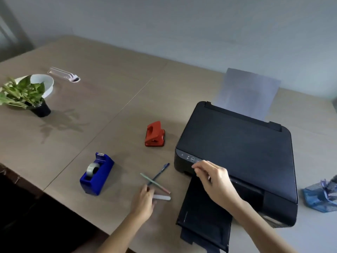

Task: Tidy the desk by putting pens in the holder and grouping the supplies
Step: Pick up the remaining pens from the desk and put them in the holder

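Three pens lie together near the desk's front edge: a dark blue pen crossed over a green-and-pink pencil, and a white pen just below them. My left hand rests at their lower ends, its fingertip at the blue pen's end and the white pen sticking out between thumb and fingers. My right hand hovers over the front edge of the black printer, fingers loosely apart and holding nothing. A blue tape dispenser and a red hole punch stand apart on the desk. A blue mesh container lies at the right edge.
The printer has paper standing in its back and its output tray pulled out toward me. At the far left are a potted plant, a white bowl and a white-and-pink oblong item. The desk edge runs diagonally at lower left.
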`<state>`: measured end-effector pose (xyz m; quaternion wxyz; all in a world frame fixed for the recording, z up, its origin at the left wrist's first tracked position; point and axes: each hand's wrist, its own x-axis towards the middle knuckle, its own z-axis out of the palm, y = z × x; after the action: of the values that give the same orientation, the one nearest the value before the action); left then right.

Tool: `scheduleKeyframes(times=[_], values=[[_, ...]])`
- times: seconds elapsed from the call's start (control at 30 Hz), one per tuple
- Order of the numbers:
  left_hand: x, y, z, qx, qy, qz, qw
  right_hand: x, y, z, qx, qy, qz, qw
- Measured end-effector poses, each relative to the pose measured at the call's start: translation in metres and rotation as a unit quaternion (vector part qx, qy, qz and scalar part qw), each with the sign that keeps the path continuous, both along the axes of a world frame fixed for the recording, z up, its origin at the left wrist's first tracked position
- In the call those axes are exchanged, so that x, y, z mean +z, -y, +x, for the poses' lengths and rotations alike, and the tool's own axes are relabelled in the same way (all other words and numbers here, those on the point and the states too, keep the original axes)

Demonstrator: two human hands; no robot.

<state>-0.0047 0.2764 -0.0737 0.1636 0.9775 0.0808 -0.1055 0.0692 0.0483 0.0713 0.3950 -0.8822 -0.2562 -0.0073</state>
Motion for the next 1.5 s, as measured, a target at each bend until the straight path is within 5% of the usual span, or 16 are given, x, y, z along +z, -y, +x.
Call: scheduleKeyframes(times=[0.27, 0.53, 0.7, 0.9, 1.03, 1.33, 1.5], values=[[-0.034, -0.045, -0.020, -0.055, -0.011, 0.017, 0.998, -0.086, -0.084, 0.005, 0.056, -0.202, -0.196, 0.958], [-0.032, -0.051, -0.032, -0.138, 0.001, 0.069, 0.988, -0.139, -0.119, 0.009, 0.006, -0.202, -0.368, 0.908], [-0.031, -0.048, -0.023, -0.100, -0.011, 0.040, 0.994, -0.153, -0.111, 0.014, -0.011, -0.194, -0.422, 0.886], [-0.014, -0.062, 0.006, 0.011, -0.020, -0.111, 0.994, -0.108, -0.090, 0.006, -0.061, -0.227, -0.222, 0.946], [-0.008, -0.032, 0.058, 0.026, -0.023, -0.110, 0.993, -0.078, -0.071, -0.007, -0.075, -0.163, -0.129, 0.975], [-0.021, -0.006, 0.072, -0.054, -0.064, 0.016, 0.996, -0.043, -0.026, -0.041, -0.082, -0.152, -0.018, 0.985], [-0.008, -0.020, 0.049, 0.114, -0.037, -0.094, 0.988, -0.015, 0.029, -0.049, -0.134, -0.152, 0.054, 0.978]])
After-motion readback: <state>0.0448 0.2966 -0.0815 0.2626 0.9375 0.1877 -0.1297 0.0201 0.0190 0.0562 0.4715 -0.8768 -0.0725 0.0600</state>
